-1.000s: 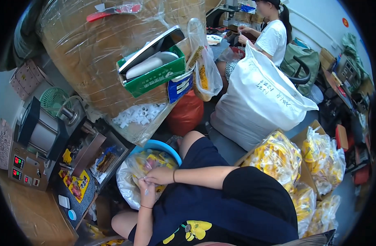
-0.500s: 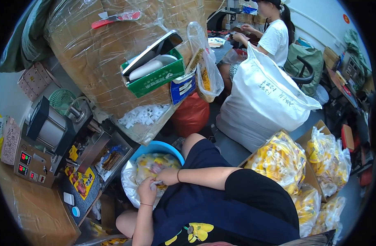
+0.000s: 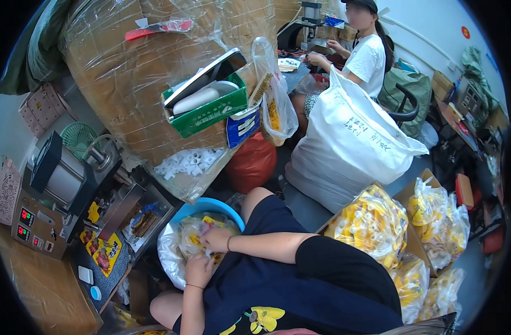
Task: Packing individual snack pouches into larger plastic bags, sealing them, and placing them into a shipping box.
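My right hand (image 3: 216, 240) is closed at the gathered top of a clear plastic bag (image 3: 189, 233) with yellow and pale small pieces inside. Just nearer to me, my left hand (image 3: 198, 270) has its fingers bent round the same bunched plastic, a whitish twist of which shows between the two hands. The bag sits in a light blue tub (image 3: 233, 211) between my knees, and a white plastic liner (image 3: 170, 255) hangs over the tub's left side. My fingertips are partly hidden.
A press machine (image 3: 63, 173) with a yellow pouch (image 3: 106, 251) on its bench stands left. Ahead is a wrapped carton (image 3: 116, 84) with a green box (image 3: 208, 114). A large white sack (image 3: 350, 145) and filled bags (image 3: 370, 223) lie right; a person (image 3: 367, 58) sits beyond.
My hands have shifted slightly over the bag, the right one moving a little left and the left one lower. The whole view has tilted a little. The person beyond has turned slightly.
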Action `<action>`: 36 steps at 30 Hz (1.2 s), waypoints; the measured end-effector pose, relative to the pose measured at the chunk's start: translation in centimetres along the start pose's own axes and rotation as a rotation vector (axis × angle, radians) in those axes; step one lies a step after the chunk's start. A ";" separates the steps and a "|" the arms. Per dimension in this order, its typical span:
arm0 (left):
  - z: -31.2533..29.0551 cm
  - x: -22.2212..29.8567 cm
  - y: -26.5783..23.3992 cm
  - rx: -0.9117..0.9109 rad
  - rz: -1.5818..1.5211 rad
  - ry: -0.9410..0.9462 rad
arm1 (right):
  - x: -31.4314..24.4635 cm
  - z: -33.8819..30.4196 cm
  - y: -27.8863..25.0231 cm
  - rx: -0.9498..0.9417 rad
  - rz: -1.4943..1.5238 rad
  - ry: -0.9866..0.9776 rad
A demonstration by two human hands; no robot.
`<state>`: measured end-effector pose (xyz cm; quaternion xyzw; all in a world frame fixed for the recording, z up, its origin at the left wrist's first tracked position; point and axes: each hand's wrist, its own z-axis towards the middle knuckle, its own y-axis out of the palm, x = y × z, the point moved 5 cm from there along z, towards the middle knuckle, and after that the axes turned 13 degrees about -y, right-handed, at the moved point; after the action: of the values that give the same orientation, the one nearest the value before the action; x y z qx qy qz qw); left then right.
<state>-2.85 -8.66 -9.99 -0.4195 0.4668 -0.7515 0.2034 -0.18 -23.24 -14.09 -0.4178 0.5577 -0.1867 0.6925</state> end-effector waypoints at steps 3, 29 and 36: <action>-1.6 -1.2 1.2 -0.307 -0.052 0.123 | 4.3 0.5 -1.5 0.117 -0.011 0.238; -2.5 -5.6 6.4 -0.418 -1.438 -0.758 | -5.0 -3.6 -0.4 0.251 0.155 -0.741; -0.1 -0.6 0.7 0.159 0.061 -0.074 | 0.7 -0.5 4.5 -0.239 0.592 -0.249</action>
<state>-2.68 -8.48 -10.88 -0.4151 0.4104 -0.7637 0.2758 -1.36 -21.36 -18.11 -0.3358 0.5840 0.1414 0.7254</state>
